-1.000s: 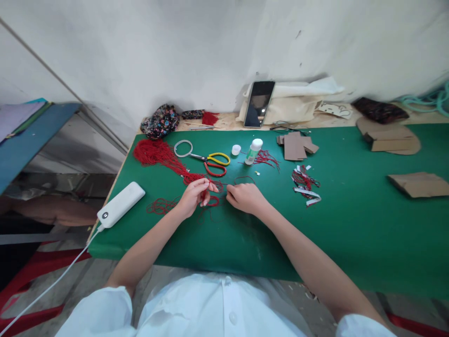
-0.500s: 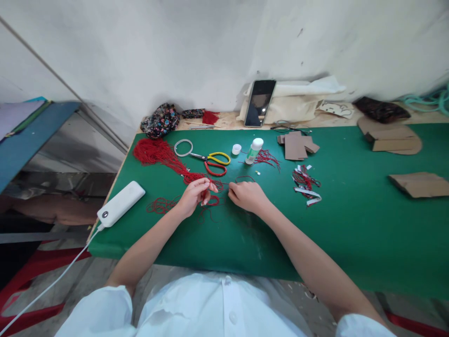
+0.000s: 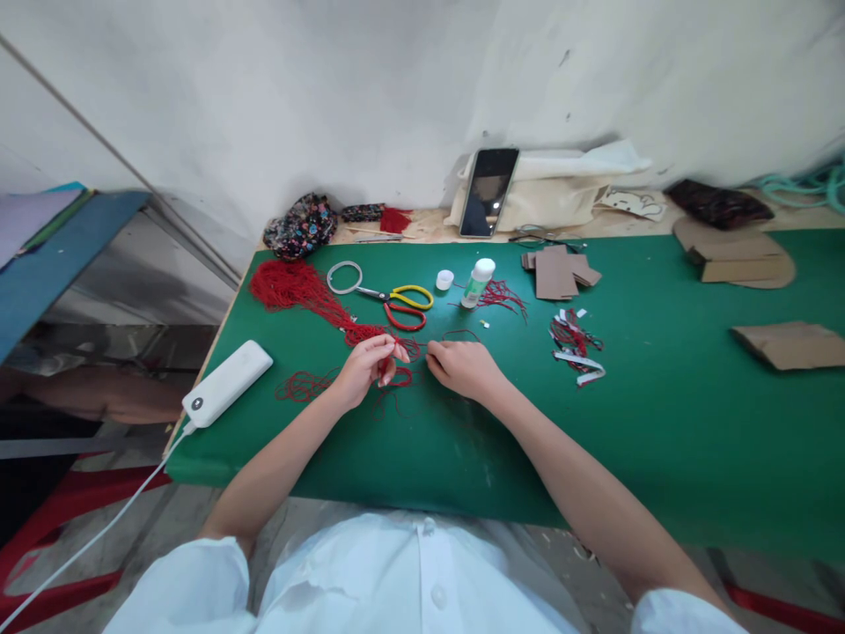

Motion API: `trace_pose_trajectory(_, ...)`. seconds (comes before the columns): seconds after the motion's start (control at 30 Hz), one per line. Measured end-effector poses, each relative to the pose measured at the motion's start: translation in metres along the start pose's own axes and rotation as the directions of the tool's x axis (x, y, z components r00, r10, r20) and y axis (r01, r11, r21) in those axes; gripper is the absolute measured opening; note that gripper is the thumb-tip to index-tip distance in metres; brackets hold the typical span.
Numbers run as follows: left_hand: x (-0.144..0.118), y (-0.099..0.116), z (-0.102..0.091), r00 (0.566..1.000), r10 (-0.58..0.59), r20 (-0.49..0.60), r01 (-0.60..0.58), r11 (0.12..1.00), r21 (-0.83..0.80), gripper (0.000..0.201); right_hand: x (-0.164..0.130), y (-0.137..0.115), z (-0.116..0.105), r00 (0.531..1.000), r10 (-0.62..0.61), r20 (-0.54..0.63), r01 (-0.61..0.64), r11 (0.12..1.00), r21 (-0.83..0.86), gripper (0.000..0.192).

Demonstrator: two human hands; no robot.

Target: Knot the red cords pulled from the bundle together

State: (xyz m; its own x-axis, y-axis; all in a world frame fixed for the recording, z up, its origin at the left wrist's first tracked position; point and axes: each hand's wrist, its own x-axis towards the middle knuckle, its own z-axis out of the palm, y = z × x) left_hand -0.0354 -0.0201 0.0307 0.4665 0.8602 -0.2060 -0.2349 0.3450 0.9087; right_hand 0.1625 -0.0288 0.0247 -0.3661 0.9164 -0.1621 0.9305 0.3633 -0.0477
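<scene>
My left hand (image 3: 367, 367) pinches a bunch of red thread (image 3: 400, 379) just above the green table (image 3: 660, 423), fingers closed around the strands. My right hand (image 3: 464, 367) sits close to its right, fingertips closed on a thin red strand that runs between the two hands. A long bundle of red cord (image 3: 297, 288) trails from the far left towards my left hand. A smaller loose coil of red thread (image 3: 302, 386) lies left of my left wrist.
Yellow and red scissors (image 3: 400, 304), a metal ring (image 3: 344, 277), a small white bottle (image 3: 478, 283) and its cap (image 3: 444, 280) lie beyond my hands. A white power bank (image 3: 227, 383) sits at the left edge. Cardboard pieces (image 3: 558, 273), thread scraps (image 3: 576, 345) and a phone (image 3: 488, 192) lie further back.
My right hand has drifted slightly back and forth by my left hand; otherwise both hands stay on the red thread in nearly the same place.
</scene>
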Motion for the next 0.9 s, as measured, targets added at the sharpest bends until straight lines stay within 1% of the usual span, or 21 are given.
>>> trace_pose_trajectory(0.37, -0.0002, 0.0003, 0.0003, 1.0, -0.001, -0.01, 0.001, 1.0, -0.005, 0.025, -0.0011, -0.0016, -0.0033, 1.0, 0.0, 0.02, -0.001, 1.0, 0.01, 0.034)
trace_pose_trajectory(0.7, -0.0001, -0.0003, 0.0001, 1.0, -0.008, -0.005, 0.008, 1.0, -0.004, 0.024, -0.0006, -0.0004, 0.0005, 1.0, -0.021, -0.001, 0.021, 1.0, -0.006, 0.033)
trace_pose_trajectory(0.9, -0.0001, 0.0001, 0.0007, 1.0, -0.014, -0.005, 0.014, 1.0, 0.004, 0.025, -0.0007, -0.0009, -0.0005, 1.0, -0.023, 0.018, 0.023, 1.0, -0.006, 0.034)
